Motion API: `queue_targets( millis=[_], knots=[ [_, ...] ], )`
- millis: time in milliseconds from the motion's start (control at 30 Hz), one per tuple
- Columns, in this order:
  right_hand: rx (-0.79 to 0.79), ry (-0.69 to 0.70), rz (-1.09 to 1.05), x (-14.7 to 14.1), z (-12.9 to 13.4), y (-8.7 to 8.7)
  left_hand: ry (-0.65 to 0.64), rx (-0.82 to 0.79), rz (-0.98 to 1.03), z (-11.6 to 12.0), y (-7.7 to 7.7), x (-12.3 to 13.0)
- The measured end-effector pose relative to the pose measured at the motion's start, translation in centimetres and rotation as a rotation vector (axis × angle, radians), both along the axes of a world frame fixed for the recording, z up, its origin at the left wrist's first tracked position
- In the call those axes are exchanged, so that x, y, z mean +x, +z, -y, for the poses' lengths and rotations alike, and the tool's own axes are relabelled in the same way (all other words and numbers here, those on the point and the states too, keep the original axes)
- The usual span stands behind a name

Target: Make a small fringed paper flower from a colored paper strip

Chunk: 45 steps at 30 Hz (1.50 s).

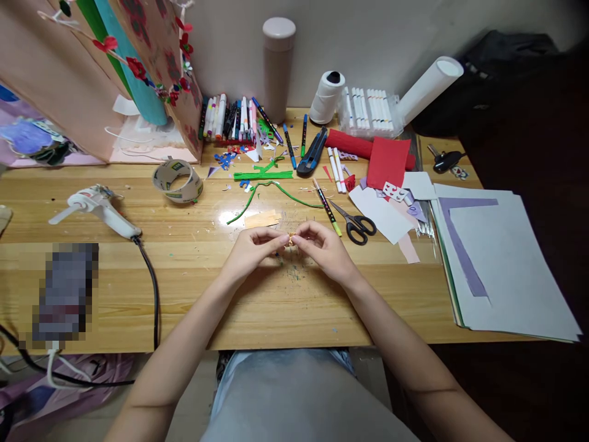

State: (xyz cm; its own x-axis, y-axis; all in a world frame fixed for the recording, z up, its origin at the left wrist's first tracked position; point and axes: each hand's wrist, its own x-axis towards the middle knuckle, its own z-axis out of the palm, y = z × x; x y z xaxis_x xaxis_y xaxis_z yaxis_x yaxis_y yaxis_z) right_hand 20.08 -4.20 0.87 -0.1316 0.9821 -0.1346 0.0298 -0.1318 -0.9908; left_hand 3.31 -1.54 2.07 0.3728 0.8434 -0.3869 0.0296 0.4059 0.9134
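Observation:
At the middle of the wooden table, my left hand point(256, 247) and my right hand point(326, 248) meet fingertip to fingertip. Both pinch a small orange-yellow piece point(291, 240), mostly covered by the fingers. Just behind my left hand lies a strip of orange paper point(263, 219). A thin green stem point(246, 206) curves across the table beyond the hands. Black-handled scissors point(356, 228) rest to the right of my right hand, beside a marker with a yellow-green end point(332, 217).
A glue gun point(105, 212) with a black cable, a tape roll point(177, 182) and a phone point(67, 291) are on the left. Behind stand a bottle point(278, 70) and thread spool point(327, 98), near a cutter point(312, 152). Stacked paper point(515, 264) lies right.

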Motion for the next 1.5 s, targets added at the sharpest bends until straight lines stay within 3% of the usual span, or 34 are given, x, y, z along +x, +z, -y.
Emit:
queue_targets(
  millis=[333, 567, 833, 1000, 1267, 1500],
  knots=[
    [0.001, 0.032, -0.022, -0.01, -0.05, -0.03, 0.023, -0.083, 0.055, 0.03, -0.31, -0.08],
    [0.024, 0.026, 0.096, 0.04, -0.19, 0.11, -0.006, 0.043, -0.006, -0.07, -0.34, 0.00],
    [0.050, 0.059, 0.076, 0.06, -0.16, 0.31, 0.018, -0.040, 0.075, 0.00, -0.63, -0.05],
    [-0.012, 0.053, 0.111, -0.23, 0.00, 0.03, 0.020, 0.038, 0.007, -0.16, -0.67, 0.15],
    [-0.043, 0.042, -0.043, -0.18, -0.21, 0.00, 0.029, 0.035, -0.009, 0.17, -0.49, 0.51],
    [-0.085, 0.062, -0.039, -0.09, -0.38, 0.04, 0.003, 0.088, -0.010, 0.14, -0.18, 0.45]
  ],
)
